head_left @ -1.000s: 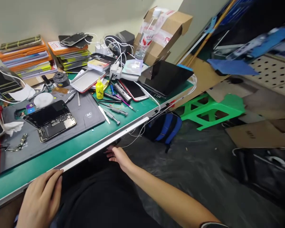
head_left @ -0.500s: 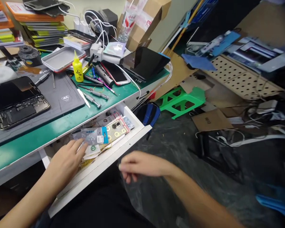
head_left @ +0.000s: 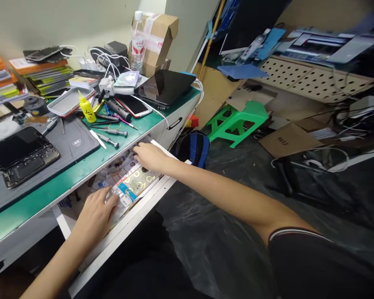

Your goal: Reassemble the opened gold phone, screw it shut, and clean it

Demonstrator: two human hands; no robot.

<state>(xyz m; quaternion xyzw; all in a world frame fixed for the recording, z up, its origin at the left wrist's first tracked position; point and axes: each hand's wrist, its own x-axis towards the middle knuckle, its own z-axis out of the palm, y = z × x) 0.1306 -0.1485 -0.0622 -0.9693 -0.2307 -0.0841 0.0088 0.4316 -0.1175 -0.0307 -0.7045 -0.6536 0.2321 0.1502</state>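
My left hand (head_left: 96,209) rests in the open white drawer (head_left: 143,214), thumb apart from the bent fingers. Beside its thumb lies a small clear plastic packet (head_left: 124,201) with a blue header, over other items. My right hand (head_left: 151,157) reaches into the drawer's back right part, fingers bent and slightly apart, fingertips low among the contents. No held thing shows in it. Below its wrist is a phone back cover (head_left: 137,183) with pale yellow rings on it. Small loose parts and bags fill the drawer's back; the hands hide some of them.
On the green bench (head_left: 112,155) stand an opened phone (head_left: 31,164) on a grey mat (head_left: 76,133), a yellow bottle (head_left: 87,111), screwdrivers (head_left: 115,132), a white-edged phone (head_left: 135,106) and a black tablet-like panel (head_left: 168,86). A green stool (head_left: 239,122) and a blue-black bag (head_left: 195,147) are at right.
My right hand has moved from in front of the drawer into its back right part. The blue-headed packet has shifted and turned. My left hand stays over the drawer. The view has shifted.
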